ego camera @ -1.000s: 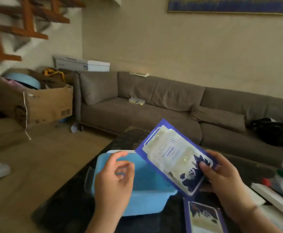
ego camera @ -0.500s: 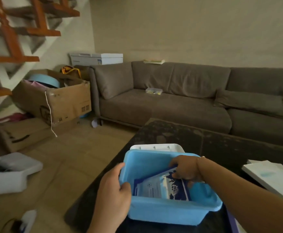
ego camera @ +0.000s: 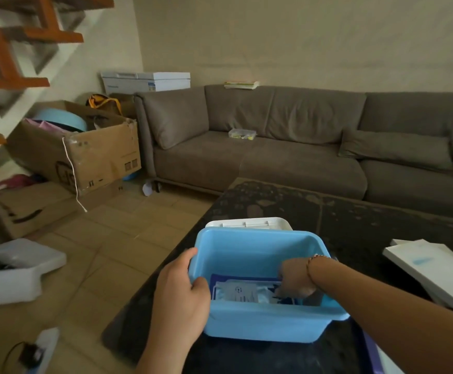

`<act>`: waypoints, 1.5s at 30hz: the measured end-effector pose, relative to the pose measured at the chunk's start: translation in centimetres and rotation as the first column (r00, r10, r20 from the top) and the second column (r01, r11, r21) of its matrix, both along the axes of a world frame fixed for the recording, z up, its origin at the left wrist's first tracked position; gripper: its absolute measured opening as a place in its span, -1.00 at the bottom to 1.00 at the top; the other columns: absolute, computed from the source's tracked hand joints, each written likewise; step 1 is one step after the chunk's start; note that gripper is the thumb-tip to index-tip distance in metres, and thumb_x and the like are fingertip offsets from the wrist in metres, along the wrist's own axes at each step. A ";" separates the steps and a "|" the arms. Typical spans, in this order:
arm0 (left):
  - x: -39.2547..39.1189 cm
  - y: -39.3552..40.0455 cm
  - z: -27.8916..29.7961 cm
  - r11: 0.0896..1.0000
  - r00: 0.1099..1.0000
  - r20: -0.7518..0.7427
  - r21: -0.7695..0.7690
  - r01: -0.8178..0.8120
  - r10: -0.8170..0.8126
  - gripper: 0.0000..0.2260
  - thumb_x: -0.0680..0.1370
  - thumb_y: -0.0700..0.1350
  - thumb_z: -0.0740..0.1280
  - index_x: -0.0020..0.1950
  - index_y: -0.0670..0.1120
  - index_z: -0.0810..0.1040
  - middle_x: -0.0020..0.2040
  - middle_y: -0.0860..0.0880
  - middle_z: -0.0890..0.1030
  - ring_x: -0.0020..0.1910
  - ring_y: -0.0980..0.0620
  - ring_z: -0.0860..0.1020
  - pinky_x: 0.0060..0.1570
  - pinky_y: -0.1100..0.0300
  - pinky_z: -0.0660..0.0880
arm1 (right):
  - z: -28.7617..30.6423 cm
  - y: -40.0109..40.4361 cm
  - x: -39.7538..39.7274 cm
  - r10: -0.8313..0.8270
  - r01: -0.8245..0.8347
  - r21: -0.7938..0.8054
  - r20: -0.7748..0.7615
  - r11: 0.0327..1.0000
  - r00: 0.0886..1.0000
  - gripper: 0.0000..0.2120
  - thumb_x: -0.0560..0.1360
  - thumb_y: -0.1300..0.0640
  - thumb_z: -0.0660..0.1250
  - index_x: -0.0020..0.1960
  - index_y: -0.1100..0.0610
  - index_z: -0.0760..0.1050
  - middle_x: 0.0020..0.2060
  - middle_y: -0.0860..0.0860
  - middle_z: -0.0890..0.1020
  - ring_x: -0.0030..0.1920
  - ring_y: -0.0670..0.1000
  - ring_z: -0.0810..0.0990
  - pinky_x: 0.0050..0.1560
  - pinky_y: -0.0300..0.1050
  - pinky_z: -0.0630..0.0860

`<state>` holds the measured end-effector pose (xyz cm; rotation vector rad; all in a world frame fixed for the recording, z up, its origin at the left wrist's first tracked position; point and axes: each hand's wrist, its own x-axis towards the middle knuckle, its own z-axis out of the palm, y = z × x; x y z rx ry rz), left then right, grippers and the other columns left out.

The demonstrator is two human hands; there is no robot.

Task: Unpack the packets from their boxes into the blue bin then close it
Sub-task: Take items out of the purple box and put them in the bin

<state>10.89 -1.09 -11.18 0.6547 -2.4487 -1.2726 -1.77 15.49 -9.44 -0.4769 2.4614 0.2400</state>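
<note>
The packet [ego camera: 243,292], held up over the bin [ego camera: 260,323] a second ago, now lies flat on the bin's floor. The right hand [ego camera: 296,279] has gone down inside with it and presses on its right end. The left hand [ego camera: 182,295], free before, now grips the bin's left rim.
</note>
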 end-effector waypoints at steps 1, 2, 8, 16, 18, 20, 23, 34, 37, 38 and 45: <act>0.0 0.0 0.0 1.000 1.000 0.001 0.001 0.002 -0.002 -0.57 0.59 -0.21 0.23 0.39 0.16 0.37 0.13 0.05 0.55 0.09 -0.06 0.58 0.05 -0.02 0.59 | -0.2 -0.1 0.0 0.019 -0.019 0.022 0.035 1.000 0.999 -0.64 0.65 0.03 0.13 0.34 0.17 0.48 0.27 0.11 0.55 0.21 0.10 0.51 0.22 -0.06 0.38; 0.0 0.0 -0.1 1.000 1.000 -0.001 0.000 0.004 -0.004 -0.57 0.59 -0.21 0.23 0.39 0.16 0.37 0.12 0.04 0.55 0.09 -0.07 0.58 0.04 -0.02 0.60 | -0.4 -0.2 -0.1 0.035 -0.037 0.036 0.067 0.999 0.997 -0.65 0.66 0.05 0.12 0.33 0.18 0.49 0.26 0.12 0.56 0.22 0.11 0.51 0.25 -0.05 0.38; 0.0 -0.1 -0.6 1.000 1.000 -0.028 -0.030 0.007 -0.008 -0.55 0.58 -0.23 0.25 0.42 0.13 0.36 0.16 0.05 0.54 0.08 -0.09 0.59 0.03 0.00 0.60 | -1.2 -0.4 -0.3 0.073 -0.074 -0.004 0.162 0.997 0.984 -0.64 0.64 0.06 0.13 0.39 0.12 0.45 0.29 0.09 0.55 0.27 0.13 0.53 0.36 0.06 0.43; 0.5 1.8 -0.4 0.932 0.927 -0.375 -0.334 -0.140 0.005 -0.62 0.51 0.05 0.25 0.29 -0.04 0.51 0.29 0.01 0.52 0.29 -0.01 0.46 0.27 0.02 0.44 | 4.1 6.0 5.7 -0.293 -0.078 -0.842 -0.270 0.533 0.917 -0.79 0.57 0.03 0.32 0.20 -0.07 0.54 0.00 -0.12 0.68 -0.06 -0.10 0.67 -0.02 -0.13 0.63; 1.6 4.6 -0.1 0.913 0.755 -0.610 -0.407 -0.040 -0.238 -0.69 0.52 0.00 0.30 0.17 -0.14 0.60 0.19 -0.05 0.59 0.21 -0.02 0.53 0.22 0.08 0.46 | 4.5 10.3 10.1 -0.470 -0.136 -0.960 -0.241 0.246 0.849 -0.84 0.53 0.09 0.36 0.07 -0.09 0.59 -0.18 -0.07 0.70 -0.23 -0.13 0.66 -0.21 -0.24 0.62; 2.8 8.3 -0.8 0.794 0.531 -0.606 -0.550 0.259 -0.593 -0.75 0.52 -0.07 0.38 0.13 -0.15 0.63 0.12 -0.04 0.62 0.12 -0.01 0.57 0.14 0.06 0.51 | 2.5 14.7 13.8 -0.618 -0.124 -0.984 -0.179 0.131 0.766 -0.83 0.49 0.17 0.38 -0.02 -0.09 0.63 -0.22 -0.03 0.70 -0.30 -0.12 0.65 -0.28 -0.30 0.57; 3.2 13.8 -3.2 0.253 0.297 -0.087 -0.772 0.583 -0.951 -0.62 0.57 0.13 0.34 0.35 0.03 0.51 0.33 0.06 0.51 0.33 0.06 0.42 0.35 0.04 0.39 | -1.9 20.1 17.5 -0.758 -0.011 -0.986 -0.135 0.167 0.638 -0.66 0.46 0.36 0.41 -0.12 -0.12 0.64 -0.35 0.01 0.68 -0.45 -0.15 0.58 -0.41 -0.37 0.47; 1.9 18.1 -8.0 0.072 0.247 0.151 -0.701 0.710 -0.957 -0.59 0.52 0.19 0.32 0.35 0.15 0.45 0.32 0.19 0.52 0.33 0.26 0.41 0.39 0.29 0.25 | -8.5 26.6 22.6 -0.736 -0.059 -0.891 -0.407 0.449 0.542 -0.56 0.33 0.33 0.55 -0.11 -0.20 0.55 -0.28 -0.26 0.62 -0.36 -0.22 0.57 -0.39 -0.50 0.41; 1.9 18.4 -7.7 0.249 0.318 -0.011 -0.649 0.719 -0.948 -0.77 0.52 0.12 0.34 0.11 0.07 0.61 0.03 0.16 0.68 0.01 0.27 0.61 0.01 0.34 0.60 | -9.6 26.7 23.2 -0.625 -0.199 -0.800 -0.574 0.566 0.529 -0.79 0.37 0.14 0.54 -0.11 -0.12 0.60 -0.25 -0.29 0.59 -0.25 -0.25 0.57 -0.27 -0.43 0.49; 1.9 18.7 -7.4 0.330 0.373 -0.061 -0.610 0.720 -0.926 -0.80 0.53 0.11 0.34 0.04 0.06 0.64 -0.02 0.16 0.69 -0.05 0.29 0.61 -0.08 0.33 0.62 | -9.9 26.4 23.3 -0.575 -0.254 -0.748 -0.643 0.613 0.506 -0.89 0.38 0.07 0.51 -0.13 -0.09 0.63 -0.22 -0.25 0.60 -0.21 -0.22 0.56 -0.25 -0.37 0.51; 0.5 20.7 -3.7 0.683 0.668 -0.207 -0.412 0.603 -0.714 -0.96 0.54 0.04 0.39 -0.11 0.13 0.59 -0.18 0.30 0.59 -0.15 0.27 0.59 -0.26 0.47 0.47 | -11.2 24.2 21.2 -0.432 -0.256 -0.560 -0.799 0.787 0.418 -0.75 0.51 -0.06 0.24 0.04 -0.07 0.67 0.31 0.02 0.53 0.30 0.17 0.47 0.16 0.10 0.54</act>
